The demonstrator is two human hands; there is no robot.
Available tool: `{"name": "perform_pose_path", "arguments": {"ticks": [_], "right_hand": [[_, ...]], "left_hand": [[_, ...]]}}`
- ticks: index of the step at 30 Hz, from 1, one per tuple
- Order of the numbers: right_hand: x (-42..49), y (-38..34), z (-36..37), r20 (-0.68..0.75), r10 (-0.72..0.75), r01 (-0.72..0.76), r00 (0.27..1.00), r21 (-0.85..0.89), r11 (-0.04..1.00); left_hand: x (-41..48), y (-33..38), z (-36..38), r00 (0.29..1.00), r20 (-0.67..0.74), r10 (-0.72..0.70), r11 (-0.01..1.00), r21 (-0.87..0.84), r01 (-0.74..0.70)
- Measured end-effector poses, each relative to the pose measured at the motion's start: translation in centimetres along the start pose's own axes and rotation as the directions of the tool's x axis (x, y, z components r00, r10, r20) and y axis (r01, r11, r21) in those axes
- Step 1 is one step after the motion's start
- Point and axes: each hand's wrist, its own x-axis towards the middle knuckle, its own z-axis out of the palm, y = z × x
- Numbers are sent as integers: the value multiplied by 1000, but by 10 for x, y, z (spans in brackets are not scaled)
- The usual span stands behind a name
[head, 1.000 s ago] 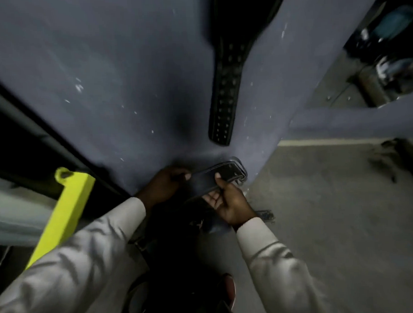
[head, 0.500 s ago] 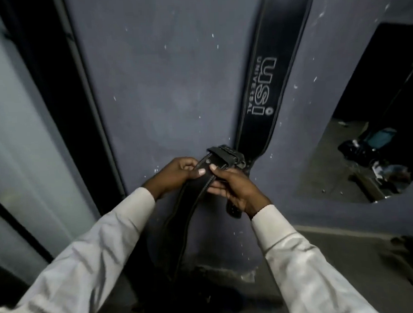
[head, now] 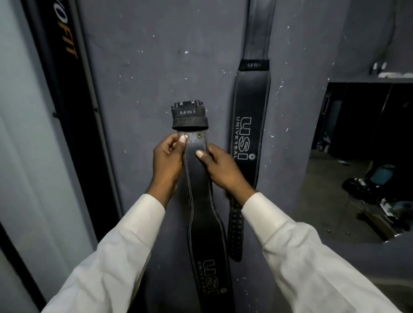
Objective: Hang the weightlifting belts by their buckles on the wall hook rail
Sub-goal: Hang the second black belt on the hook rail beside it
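Black belt (head: 198, 180) pinched below buckle (head: 189, 113) by left hand (head: 166, 162), right hand (head: 221, 171), upright against wall (head: 135, 64)

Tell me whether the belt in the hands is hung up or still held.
Still held. Both hands, left and right, grip the held belt below its buckle; no hook shows there.

The weightlifting belt (head: 200, 192) I hold is black with pale stitching and grey USI lettering. The hanging belt (head: 249, 121) matches. My sleeves (head: 124, 249) are white; the wall (head: 149, 64) blue-grey, white-flecked.
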Motion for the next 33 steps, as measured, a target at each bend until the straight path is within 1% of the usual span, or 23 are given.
{"name": "perform_pose_path", "arguments": {"ticks": [2,3,6,8,10,13,14,16,18,20,25,26,27,29,30,31,33], "right_hand": [[12,-19,-12,-55,-70,68,996,-31,997],[17,-28,-17,-71,-98,97,993,-27,995],[17,-40,-23,-114,-133,134,985,-1,991],[7,-33,-18,-107,-133,133,985,-11,991],[1,-32,-16,-125,-177,177,976,-17,984],[17,-47,-29,-177,-221,229,959,24,973],[22,-55,-35,-169,-227,239,959,53,969],[28,-57,-36,-111,-198,210,974,117,971],[28,-45,-28,-38,-142,146,989,146,978],[24,-32,-18,0,-139,137,990,152,979],[41,-42,-24,-71,-190,199,979,154,968],[43,-45,-24,-67,-194,203,979,161,966],[43,-45,-23,-56,-183,190,982,181,965],[36,-38,-17,-18,-154,153,988,252,955],[32,-33,-13,-6,-159,155,987,273,950],[31,-27,-10,-20,-176,174,984,276,945],[31,-26,-8,-73,-203,216,976,279,936]], "left_hand": [[-5,10,9,999,22,43,998,-38,-42],[-6,13,13,998,11,55,997,-55,-54],[3,29,21,993,-92,73,990,-115,-83],[14,46,28,989,-121,80,982,-162,-99],[21,62,33,991,-93,101,979,-168,-116],[21,71,36,993,30,118,991,-72,-115],[20,71,36,992,42,121,992,-45,-119],[24,68,36,988,-20,151,988,-18,-151],[29,76,39,976,-102,191,981,-19,-194],[35,86,40,968,-111,226,973,-23,-230],[42,87,29,968,70,242,970,-33,-240],[42,85,28,969,64,240,971,-30,-238],[43,83,27,971,28,237,971,-35,-236],[47,81,28,971,-85,224,971,-68,-229],[48,82,28,970,-117,214,970,-88,-225],[50,83,29,969,-118,216,968,-102,-228],[51,83,27,971,-46,235,966,-96,-238]]}}
